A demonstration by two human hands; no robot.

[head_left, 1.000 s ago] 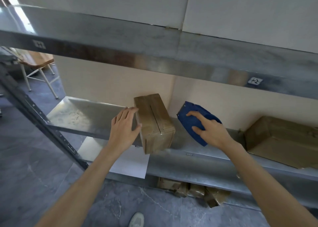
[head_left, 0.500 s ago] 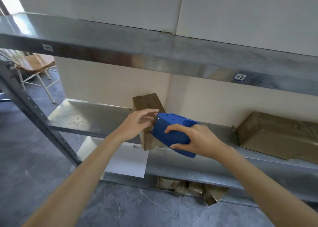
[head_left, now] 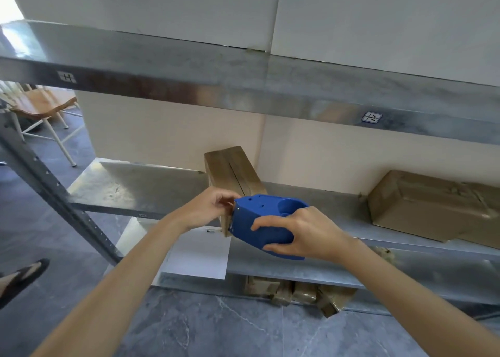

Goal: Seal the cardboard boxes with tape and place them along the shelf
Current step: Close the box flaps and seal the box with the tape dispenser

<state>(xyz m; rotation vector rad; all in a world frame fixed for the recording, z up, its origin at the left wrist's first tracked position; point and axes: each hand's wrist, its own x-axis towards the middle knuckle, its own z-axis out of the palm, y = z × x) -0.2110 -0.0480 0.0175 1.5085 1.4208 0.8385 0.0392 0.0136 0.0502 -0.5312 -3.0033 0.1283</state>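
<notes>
The right hand (head_left: 305, 235) is gripping the blue plastic tape dispenser (head_left: 259, 221), holding it against the near end of the small brown cardboard box (head_left: 232, 167). The box is standing in the middle of the grey metal shelf (head_left: 135, 186), and its slit looks untaped. The left hand (head_left: 208, 208) is pinching the dispenser's front, probably to pull out tape. The tape itself is too small to see.

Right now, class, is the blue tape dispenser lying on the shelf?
No, the right hand holds the tape dispenser up against the cardboard box's near end.
</notes>
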